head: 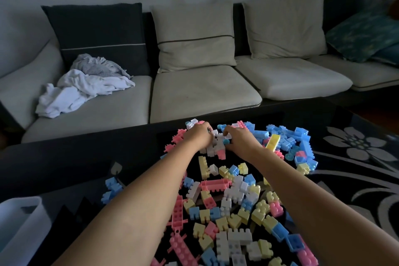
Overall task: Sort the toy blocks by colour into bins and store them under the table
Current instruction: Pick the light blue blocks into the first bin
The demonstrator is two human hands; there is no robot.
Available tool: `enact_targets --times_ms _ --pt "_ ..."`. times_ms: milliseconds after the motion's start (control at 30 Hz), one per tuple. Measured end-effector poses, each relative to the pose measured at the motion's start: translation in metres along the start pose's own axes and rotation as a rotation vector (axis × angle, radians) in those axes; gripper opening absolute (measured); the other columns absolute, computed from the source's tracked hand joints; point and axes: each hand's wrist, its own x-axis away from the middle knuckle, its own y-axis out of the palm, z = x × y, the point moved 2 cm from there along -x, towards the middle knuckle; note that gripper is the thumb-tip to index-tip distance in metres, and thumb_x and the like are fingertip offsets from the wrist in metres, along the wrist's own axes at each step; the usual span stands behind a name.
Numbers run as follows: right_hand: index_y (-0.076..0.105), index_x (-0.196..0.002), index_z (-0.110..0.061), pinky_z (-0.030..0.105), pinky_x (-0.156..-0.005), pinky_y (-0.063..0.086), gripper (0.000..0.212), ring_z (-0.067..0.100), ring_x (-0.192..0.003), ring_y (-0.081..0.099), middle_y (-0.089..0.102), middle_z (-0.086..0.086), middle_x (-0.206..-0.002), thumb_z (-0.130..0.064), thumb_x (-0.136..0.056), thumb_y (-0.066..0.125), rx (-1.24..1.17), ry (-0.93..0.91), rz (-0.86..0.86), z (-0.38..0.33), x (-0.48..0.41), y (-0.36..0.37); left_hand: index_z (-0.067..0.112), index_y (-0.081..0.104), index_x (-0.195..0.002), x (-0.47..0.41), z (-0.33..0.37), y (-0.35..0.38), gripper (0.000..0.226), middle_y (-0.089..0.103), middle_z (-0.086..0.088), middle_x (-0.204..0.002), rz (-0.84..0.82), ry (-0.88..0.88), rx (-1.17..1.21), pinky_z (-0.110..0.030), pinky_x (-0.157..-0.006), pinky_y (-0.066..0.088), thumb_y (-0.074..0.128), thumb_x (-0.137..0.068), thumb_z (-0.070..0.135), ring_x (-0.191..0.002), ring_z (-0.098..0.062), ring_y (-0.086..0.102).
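A big heap of pastel toy blocks (233, 196) in pink, blue, yellow and white covers the dark glass table (64, 164). Both arms reach to the far side of the heap. My left hand (199, 135) and my right hand (240, 139) have their fingers curled into a cluster of white blocks (217, 142) between them, with a pink piece just below. The fingertips are buried among the pieces, so the exact grip is hidden. A mostly blue pile (295, 138) lies to the right of my right hand.
A white plastic bin (19, 222) stands at the table's near left corner. A pale sofa (200, 93) with cushions runs behind the table, with crumpled white cloth (82, 90) on its left seat. A dark rug with a grey flower pattern (356, 157) lies to the right.
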Motion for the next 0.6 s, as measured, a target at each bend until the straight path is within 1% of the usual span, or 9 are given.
enact_targets --times_ms 67,100,167,233,300,367,467,533,600 --pt "0.051 -0.125 -0.016 0.027 -0.074 0.052 0.033 0.017 -0.089 0.06 0.062 0.007 -0.112 -0.018 -0.093 0.056 0.011 0.005 0.009 0.002 0.001 0.004 0.016 0.051 -0.103 0.004 -0.002 -0.005 0.014 0.056 -0.011 -0.117 -0.034 -0.02 -0.039 -0.029 -0.059 0.037 0.044 -0.095 0.025 -0.091 -0.023 0.056" --pt "0.053 -0.125 -0.016 0.028 -0.077 0.052 0.032 0.018 -0.092 0.06 0.062 0.007 -0.114 -0.019 -0.094 0.055 0.022 0.003 0.016 0.004 0.002 0.006 0.012 0.05 -0.108 0.005 -0.002 -0.007 0.019 0.054 -0.013 -0.122 -0.06 -0.028 -0.045 -0.027 -0.056 0.034 0.044 -0.096 0.025 -0.09 -0.023 0.057" --pt "0.057 -0.122 -0.015 0.029 -0.083 0.051 0.028 0.021 -0.098 0.06 0.062 0.008 -0.116 -0.018 -0.094 0.053 0.015 0.001 0.035 0.006 0.007 0.008 0.011 0.047 -0.12 0.011 -0.002 -0.014 0.028 0.052 -0.006 -0.123 -0.111 -0.041 -0.035 -0.026 -0.064 0.036 0.047 -0.096 0.026 -0.088 -0.019 0.052" --pt "0.06 -0.117 -0.013 0.028 -0.082 0.05 0.025 0.021 -0.098 0.06 0.062 0.007 -0.114 -0.016 -0.093 0.054 -0.017 0.019 0.042 0.008 0.012 0.007 0.012 0.046 -0.123 0.019 -0.002 -0.019 0.033 0.052 -0.005 -0.113 -0.143 -0.059 -0.025 -0.026 -0.069 0.036 0.052 -0.095 0.029 -0.086 -0.017 0.049" --pt "0.061 -0.111 -0.012 0.026 -0.077 0.05 0.021 0.019 -0.093 0.06 0.062 0.007 -0.11 -0.016 -0.091 0.058 -0.072 0.051 0.037 0.009 0.018 0.005 0.012 0.049 -0.119 0.026 -0.002 -0.022 0.032 0.053 -0.006 -0.107 -0.172 -0.066 -0.036 -0.026 -0.069 0.037 0.054 -0.094 0.032 -0.085 -0.017 0.05" --pt "0.06 -0.107 -0.009 0.02 -0.068 0.047 0.02 0.015 -0.087 0.057 0.061 0.004 -0.106 -0.016 -0.088 0.063 -0.131 0.082 -0.001 0.01 0.025 0.002 0.008 0.054 -0.114 0.029 -0.004 -0.023 0.032 0.058 -0.009 -0.104 -0.182 -0.071 -0.073 -0.028 -0.069 0.039 0.056 -0.093 0.032 -0.083 -0.018 0.052" --pt "0.062 -0.107 -0.01 0.012 -0.055 0.036 0.021 0.009 -0.078 0.052 0.056 0.003 -0.105 -0.014 -0.087 0.065 -0.192 0.121 -0.063 0.011 0.037 -0.001 0.004 0.056 -0.09 0.037 -0.002 -0.03 0.026 0.056 -0.013 -0.09 -0.129 -0.084 -0.08 -0.025 -0.055 0.034 0.054 -0.093 0.03 -0.069 -0.018 0.048" --pt "0.061 -0.108 -0.012 0.012 -0.053 0.038 0.02 0.008 -0.074 0.052 0.056 0.002 -0.099 -0.012 -0.087 0.064 -0.182 0.125 -0.099 0.009 0.044 -0.004 0.004 0.055 -0.088 0.042 0.006 -0.038 0.026 0.054 -0.015 -0.087 -0.064 -0.073 -0.033 -0.025 -0.049 0.028 0.051 -0.094 0.029 -0.062 -0.016 0.042" --pt "0.06 -0.108 -0.013 0.012 -0.054 0.039 0.02 0.01 -0.074 0.052 0.054 0.0 -0.094 -0.012 -0.088 0.062 -0.132 0.106 -0.141 0.006 0.052 -0.007 0.007 0.051 -0.081 0.048 0.016 -0.044 0.024 0.051 -0.009 -0.079 -0.01 -0.057 0.036 -0.026 -0.05 0.031 0.048 -0.094 0.027 -0.06 -0.017 0.045"
